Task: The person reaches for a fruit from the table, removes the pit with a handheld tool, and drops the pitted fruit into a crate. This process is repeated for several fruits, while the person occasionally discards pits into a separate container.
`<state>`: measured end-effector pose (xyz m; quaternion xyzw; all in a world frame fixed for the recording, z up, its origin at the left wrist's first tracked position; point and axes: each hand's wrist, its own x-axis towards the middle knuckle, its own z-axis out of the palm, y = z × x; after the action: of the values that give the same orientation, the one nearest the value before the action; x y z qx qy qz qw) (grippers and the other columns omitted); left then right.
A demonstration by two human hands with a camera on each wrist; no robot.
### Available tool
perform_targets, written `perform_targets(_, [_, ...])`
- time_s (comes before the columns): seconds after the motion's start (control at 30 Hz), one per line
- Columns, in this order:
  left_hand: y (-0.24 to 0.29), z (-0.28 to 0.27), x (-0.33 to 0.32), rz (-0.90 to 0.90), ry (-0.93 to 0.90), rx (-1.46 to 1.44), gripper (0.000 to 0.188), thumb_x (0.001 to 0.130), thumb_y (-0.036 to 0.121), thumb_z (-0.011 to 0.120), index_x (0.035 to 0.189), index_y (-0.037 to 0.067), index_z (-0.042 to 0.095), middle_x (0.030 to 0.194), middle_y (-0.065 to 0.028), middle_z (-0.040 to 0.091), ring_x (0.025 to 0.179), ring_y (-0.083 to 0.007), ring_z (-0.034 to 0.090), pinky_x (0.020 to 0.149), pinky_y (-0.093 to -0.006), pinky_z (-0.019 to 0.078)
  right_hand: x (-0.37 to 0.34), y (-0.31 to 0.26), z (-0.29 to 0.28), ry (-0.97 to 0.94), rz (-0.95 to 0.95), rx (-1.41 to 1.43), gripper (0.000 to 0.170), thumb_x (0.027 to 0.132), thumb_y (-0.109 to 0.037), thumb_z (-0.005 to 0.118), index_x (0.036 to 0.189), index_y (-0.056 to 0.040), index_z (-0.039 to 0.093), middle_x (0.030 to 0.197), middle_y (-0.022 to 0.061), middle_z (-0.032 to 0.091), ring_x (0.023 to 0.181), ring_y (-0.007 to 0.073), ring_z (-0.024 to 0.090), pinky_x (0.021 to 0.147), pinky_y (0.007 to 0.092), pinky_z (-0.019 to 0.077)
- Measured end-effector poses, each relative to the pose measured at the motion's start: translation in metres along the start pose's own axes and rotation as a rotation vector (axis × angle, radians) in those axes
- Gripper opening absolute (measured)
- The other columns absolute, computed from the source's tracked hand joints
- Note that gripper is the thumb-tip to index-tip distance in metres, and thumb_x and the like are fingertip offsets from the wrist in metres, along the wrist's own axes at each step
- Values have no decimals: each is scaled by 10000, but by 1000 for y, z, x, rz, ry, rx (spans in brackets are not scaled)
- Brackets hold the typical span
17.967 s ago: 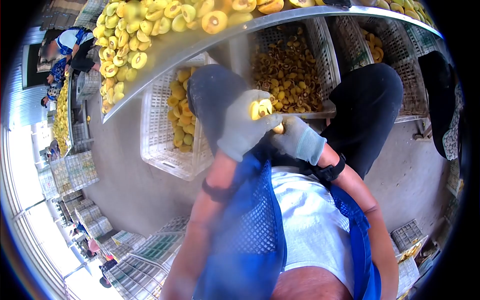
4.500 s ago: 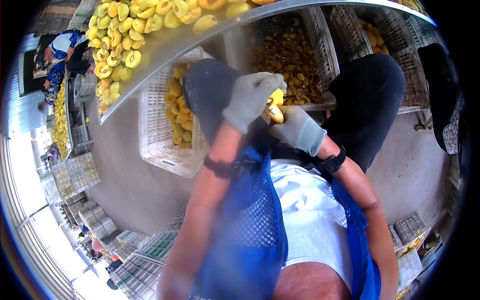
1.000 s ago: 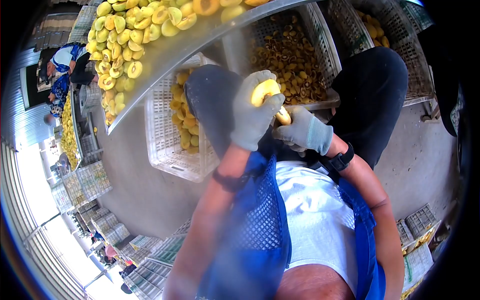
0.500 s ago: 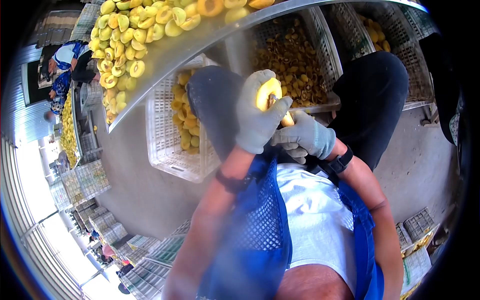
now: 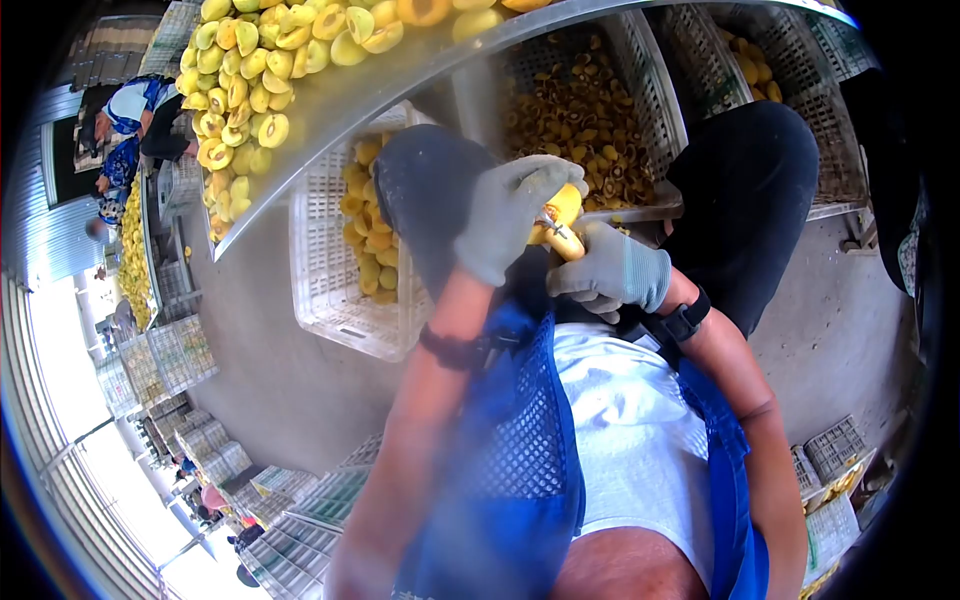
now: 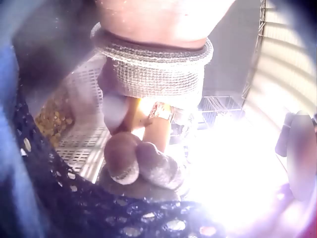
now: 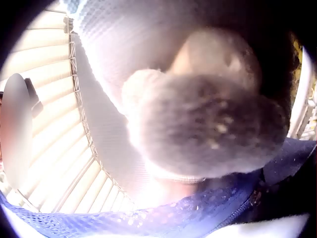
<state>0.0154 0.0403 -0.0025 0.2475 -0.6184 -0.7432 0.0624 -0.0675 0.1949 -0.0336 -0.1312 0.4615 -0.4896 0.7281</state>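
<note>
My left hand (image 5: 513, 212), in a pale knit glove, holds a yellow peach half (image 5: 567, 204) with its fingers over the top and its brown-centred cut side partly turned to the right hand. My right hand (image 5: 617, 268), gloved too, grips a short tool with a light wooden handle (image 5: 566, 243). Its thin metal tip (image 5: 549, 223) is at the cut side of the fruit. In the left wrist view the handle (image 6: 157, 134) shows between gloved fingers (image 6: 121, 159) below the cuff. Blurred curled fingers (image 7: 213, 126) fill much of the right wrist view and hide the tool there.
A metal-edged table (image 5: 345, 130) heaped with yellow peach halves (image 5: 245, 75) spans the top. Under it stand a white crate (image 5: 345, 325) of halves by the left knee and a crate (image 5: 655, 95) of brownish scraps between the knees. Other people (image 5: 140, 105) sit at far left.
The left hand has turned its fingers over the peach half, tipping the cut face from the camera toward the right hand. The tool's metal tip now shows more; the right hand has barely moved.
</note>
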Motion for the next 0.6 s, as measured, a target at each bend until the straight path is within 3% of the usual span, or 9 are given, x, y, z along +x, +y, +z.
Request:
perform_targets(0.1, [-2, -2, 5, 58, -67, -42, 312, 966, 238, 601, 1034, -50, 699, 942, -139, 730, 824, -200, 693, 732, -301, 562, -8, -12, 6, -65, 58, 22, 110, 856, -46, 683, 877, 50, 632, 530, 8, 460, 373, 98, 440, 324, 270, 316])
perform_targets(0.3, [-23, 15, 8, 111, -153, -766, 381, 989, 393, 605, 1034, 15, 628, 997, -185, 692, 814, -264, 690, 692, -364, 592, -13, -17, 10, -206, 41, 232, 192, 866, -83, 716, 857, 80, 616, 526, 9, 462, 349, 90, 404, 315, 248, 296])
perform_targets(0.33, [-23, 13, 11, -14, -147, -891, 387, 991, 410, 585, 1077, 33, 595, 1015, -202, 676, 812, -293, 688, 674, -383, 596, -14, -17, 9, -234, 14, 224, 172, 865, -80, 708, 861, 69, 624, 528, 5, 457, 355, 90, 401, 321, 252, 294])
perform_targets(0.37, [-21, 13, 11, 29, -56, -823, 388, 992, 404, 582, 1092, 30, 595, 1021, -203, 678, 822, -300, 690, 675, -384, 598, -15, -17, 9, -265, -13, 213, 152, 864, -78, 701, 864, 58, 633, 531, 0, 452, 360, 90, 398, 326, 255, 293])
perform_targets(0.47, [-11, -9, 9, 253, 163, -453, 401, 1001, 369, 566, 1176, 10, 598, 1050, -212, 686, 877, -332, 701, 696, -401, 608, -16, -17, 7, -193, -46, 308, 170, 866, -70, 687, 887, 85, 621, 527, 18, 461, 349, 96, 398, 314, 263, 310])
perform_targets(0.5, [-4, -28, 3, 246, 231, -486, 378, 999, 306, 583, 1218, -2, 597, 1048, -210, 690, 912, -327, 708, 756, -416, 613, -16, -18, 7, -140, -51, 359, 188, 867, -67, 684, 896, 103, 612, 523, 29, 469, 340, 100, 399, 305, 265, 319])
perform_targets(0.53, [1, -46, 2, 400, 359, -168, 372, 1057, 291, 469, 1201, -20, 615, 1077, -159, 697, 961, -241, 691, 822, -347, 582, -19, -27, 11, -109, -82, 312, 198, 875, -77, 671, 913, 105, 605, 520, 33, 461, 345, 106, 401, 306, 267, 323])
perform_targets(0.57, [5, -82, 0, 612, 420, 575, 326, 1033, 226, 506, 1186, -35, 630, 1094, -139, 697, 982, -224, 673, 858, -333, 561, -19, -29, 13, -64, -76, 316, 168, 876, -77, 674, 900, 78, 613, 530, 26, 469, 352, 102, 406, 316, 265, 325])
perform_targets(0.6, [10, -117, -3, 833, 697, 1271, 284, 1010, 160, 544, 1170, -51, 646, 1110, -119, 697, 1003, -206, 655, 894, -320, 541, -18, -32, 14, -21, -75, 318, 140, 877, -76, 678, 887, 51, 622, 540, 19, 478, 358, 99, 411, 326, 263, 328])
